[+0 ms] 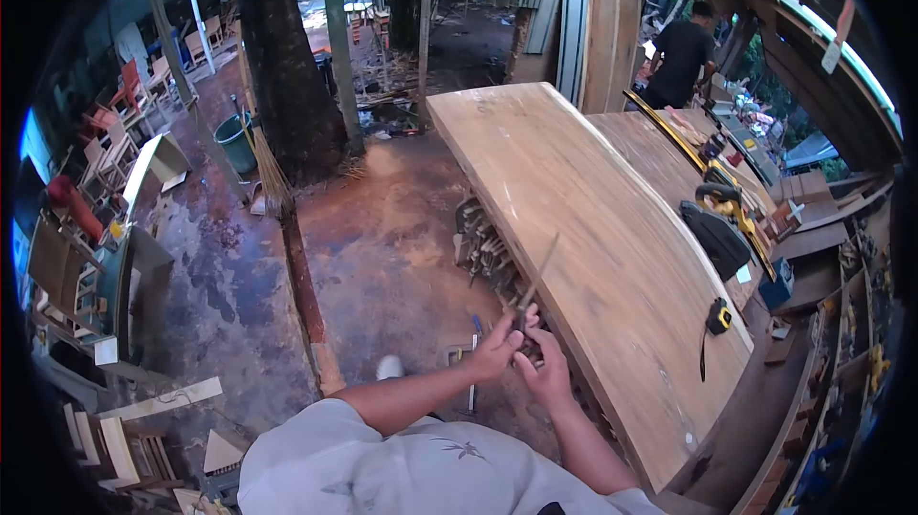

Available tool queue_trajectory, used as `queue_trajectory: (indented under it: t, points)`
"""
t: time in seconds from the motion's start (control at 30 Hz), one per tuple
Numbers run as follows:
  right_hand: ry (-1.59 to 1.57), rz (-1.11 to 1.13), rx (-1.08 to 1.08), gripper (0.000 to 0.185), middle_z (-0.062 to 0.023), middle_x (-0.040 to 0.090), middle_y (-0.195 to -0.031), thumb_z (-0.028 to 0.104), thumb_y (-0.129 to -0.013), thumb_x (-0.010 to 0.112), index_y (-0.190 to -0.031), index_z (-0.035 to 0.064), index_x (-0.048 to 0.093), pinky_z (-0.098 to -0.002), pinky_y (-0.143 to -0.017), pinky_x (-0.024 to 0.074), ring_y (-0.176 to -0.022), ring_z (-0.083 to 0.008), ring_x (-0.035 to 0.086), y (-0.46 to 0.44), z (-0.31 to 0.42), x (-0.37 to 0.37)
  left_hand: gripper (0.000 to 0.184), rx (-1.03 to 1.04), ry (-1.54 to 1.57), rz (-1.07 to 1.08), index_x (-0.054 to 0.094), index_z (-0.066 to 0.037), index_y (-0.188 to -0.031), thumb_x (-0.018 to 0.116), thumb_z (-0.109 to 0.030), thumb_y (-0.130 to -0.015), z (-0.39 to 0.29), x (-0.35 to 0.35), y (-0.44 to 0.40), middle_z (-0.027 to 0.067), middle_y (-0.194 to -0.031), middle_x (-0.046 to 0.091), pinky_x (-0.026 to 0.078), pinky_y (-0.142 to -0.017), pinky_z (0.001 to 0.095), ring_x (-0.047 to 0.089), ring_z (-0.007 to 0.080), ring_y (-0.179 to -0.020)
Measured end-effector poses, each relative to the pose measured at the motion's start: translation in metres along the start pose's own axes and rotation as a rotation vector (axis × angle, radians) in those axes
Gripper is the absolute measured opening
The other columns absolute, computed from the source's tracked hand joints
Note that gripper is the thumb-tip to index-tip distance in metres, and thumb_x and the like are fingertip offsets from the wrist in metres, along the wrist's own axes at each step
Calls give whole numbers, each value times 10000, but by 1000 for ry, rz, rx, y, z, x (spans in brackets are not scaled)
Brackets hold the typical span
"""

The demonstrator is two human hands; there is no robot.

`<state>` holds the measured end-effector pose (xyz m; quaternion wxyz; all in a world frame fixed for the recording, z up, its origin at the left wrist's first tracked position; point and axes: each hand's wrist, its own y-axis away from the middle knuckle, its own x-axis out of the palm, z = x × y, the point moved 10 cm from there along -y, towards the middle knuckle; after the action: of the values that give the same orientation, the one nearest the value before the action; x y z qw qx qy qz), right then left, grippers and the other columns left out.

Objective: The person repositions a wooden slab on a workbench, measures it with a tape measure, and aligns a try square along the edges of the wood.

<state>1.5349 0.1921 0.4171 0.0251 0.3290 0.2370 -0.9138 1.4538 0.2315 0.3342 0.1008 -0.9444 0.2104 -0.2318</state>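
Note:
A long, narrow, pointed tool with a dark handle [541,271] angles up to the right; whether it is a file or a knife I cannot tell. My left hand [497,349] is closed around its handle. Just to the right, my right hand [548,371] is beside the handle, palm turned up, thumb and fingers apart; whether its fingertips touch the handle is unclear. Both hands are at the left long edge of a thick wooden slab [612,228], and the tool's blade overlaps that edge in view. A yellow and black tape measure [718,315] rests on the slab's right side.
Beyond the slab, a workbench holds a long yellow level [669,132], a yellow power tool [732,199] and a black bag [712,240]. A person [681,61] stands behind it. Clamps [483,238] hang under the slab's left edge. A broom [271,171] leans by a tree trunk.

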Motion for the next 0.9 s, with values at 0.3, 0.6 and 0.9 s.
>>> queue_trajectory:
  t: [0.3, 0.6, 0.9]
  points:
    - [-51, -4, 11, 429, -153, 619, -983, 101, -753, 752, -1153, 39, 610, -378, -781, 488, -903, -325, 611, -219, 8, 222, 461, -52, -70, -71, 377, -3, -1408, 395, -276, -1037, -61, -291, -82, 124, -1460, 407, 273, -1123, 346, 377, 211, -1339]
    - [260, 71, 109, 367, -145, 581, -944, 132, -745, 725, -1095, 67, 639, -420, -815, 475, -950, -338, 559, -411, -17, 320, 295, -412, -88, -319, 551, -14, -1204, 536, -209, -983, -110, -509, -223, 60, -1019, 656, 526, -715, 242, 645, 112, -844]
    - [364, 46, 124, 366, -134, 582, -953, 160, -715, 726, -1063, 65, 662, -432, -791, 460, -919, -326, 556, -542, -93, 349, 189, -565, -136, -184, 559, -12, -1101, 573, -129, -953, -54, -605, -377, 76, -964, 662, 555, -702, 246, 662, 138, -800]
